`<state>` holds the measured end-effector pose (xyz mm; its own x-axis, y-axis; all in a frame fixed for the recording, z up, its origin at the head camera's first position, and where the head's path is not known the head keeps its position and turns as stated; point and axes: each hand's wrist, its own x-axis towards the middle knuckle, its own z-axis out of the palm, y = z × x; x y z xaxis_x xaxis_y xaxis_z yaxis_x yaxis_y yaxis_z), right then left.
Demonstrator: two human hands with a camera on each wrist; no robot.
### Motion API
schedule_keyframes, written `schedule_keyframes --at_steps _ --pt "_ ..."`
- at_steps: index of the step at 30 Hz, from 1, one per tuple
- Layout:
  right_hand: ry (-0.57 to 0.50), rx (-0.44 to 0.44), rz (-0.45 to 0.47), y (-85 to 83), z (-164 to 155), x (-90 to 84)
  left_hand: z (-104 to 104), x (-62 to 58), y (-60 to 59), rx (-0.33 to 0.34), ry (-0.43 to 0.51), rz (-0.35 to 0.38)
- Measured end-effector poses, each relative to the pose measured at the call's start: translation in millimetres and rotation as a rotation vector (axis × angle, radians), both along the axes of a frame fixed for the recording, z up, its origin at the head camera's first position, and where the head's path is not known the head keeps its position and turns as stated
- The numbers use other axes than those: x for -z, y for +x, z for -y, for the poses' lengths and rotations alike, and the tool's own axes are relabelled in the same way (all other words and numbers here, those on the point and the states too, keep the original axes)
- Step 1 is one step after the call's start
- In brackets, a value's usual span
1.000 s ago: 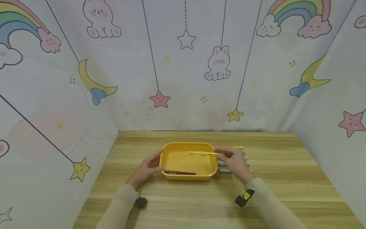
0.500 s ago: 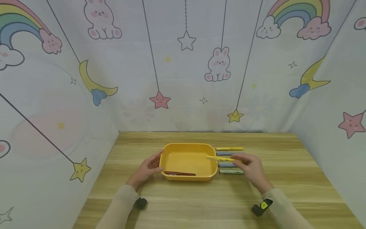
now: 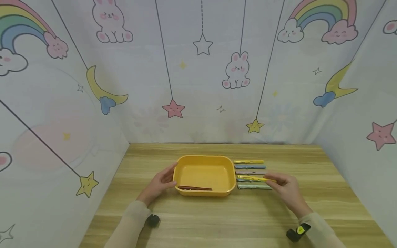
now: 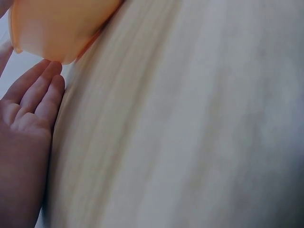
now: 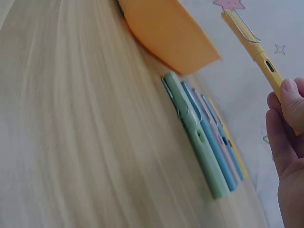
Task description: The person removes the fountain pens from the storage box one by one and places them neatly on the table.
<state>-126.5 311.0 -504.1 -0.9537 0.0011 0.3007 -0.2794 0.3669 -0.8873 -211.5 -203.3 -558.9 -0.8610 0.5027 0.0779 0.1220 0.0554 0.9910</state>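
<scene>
My right hand (image 3: 287, 190) pinches a yellow pen (image 5: 249, 42) by one end, its clip end pointing left. In the head view this pen is over the row of pens, across a blue pen (image 5: 209, 137). The right wrist view shows it raised above the table. Nearest the front lies a green pen (image 3: 253, 186); farther back are a pink pen (image 3: 249, 172), another blue pen (image 3: 250, 167) and a second yellow pen (image 3: 249, 161). Against the left end of a yellow tray (image 3: 204, 158), the fingers of my left hand (image 3: 158, 184) rest, fairly straight. Dark red pens (image 3: 198, 188) lie inside its front edge.
The wooden table (image 3: 204, 220) ends at a back wall cloth (image 3: 198, 127) printed with stars and rabbits. Similar cloth stands on the left and right. The pen row sits close beside the tray's right end.
My right hand has carried the yellow pen rightward and slightly toward me, from over the tray to over the row of pens. The left hand and the tray have stayed put.
</scene>
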Motion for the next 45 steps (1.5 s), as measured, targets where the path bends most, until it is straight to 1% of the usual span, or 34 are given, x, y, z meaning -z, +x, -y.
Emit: schedule_keyframes --at_steps 3,8,12,15,22,29,33,36,42,45 --pt "0.02 0.021 0.013 4.2 -7.0 4.4 0.0 -2.2 1.3 -0.005 0.001 0.009" --pt "0.046 0.034 0.003 7.5 -14.7 12.4 0.4 -1.0 1.6 -0.017 -0.023 0.025" --pt "0.086 0.042 -0.006 8.5 -17.8 20.1 0.8 0.2 1.5 -0.013 -0.029 0.015" --pt "0.125 0.046 -0.03 8.9 -18.7 27.5 0.3 -0.4 1.0 -0.001 -0.014 0.006" --pt "0.206 0.029 -0.099 8.4 -18.3 46.0 0.3 0.4 -1.1 -0.003 -0.009 0.01" --pt "0.254 0.014 -0.119 7.2 -17.1 50.9 0.0 -0.9 -0.3 -0.007 -0.006 0.012" --pt "0.313 0.015 -0.121 6.0 -16.1 50.8 0.0 -1.8 -0.4 -0.009 -0.004 0.008" --pt "0.387 0.008 -0.14 4.6 -15.6 49.9 0.2 -2.2 -0.5 -0.011 -0.002 0.012" --pt "0.579 -0.001 -0.265 1.5 -15.6 49.9 1.0 -0.5 -0.8 -0.005 -0.005 0.02" --pt "0.617 -0.011 -0.296 0.5 -14.5 50.2 1.1 -0.4 -0.9 -0.006 -0.002 0.02"
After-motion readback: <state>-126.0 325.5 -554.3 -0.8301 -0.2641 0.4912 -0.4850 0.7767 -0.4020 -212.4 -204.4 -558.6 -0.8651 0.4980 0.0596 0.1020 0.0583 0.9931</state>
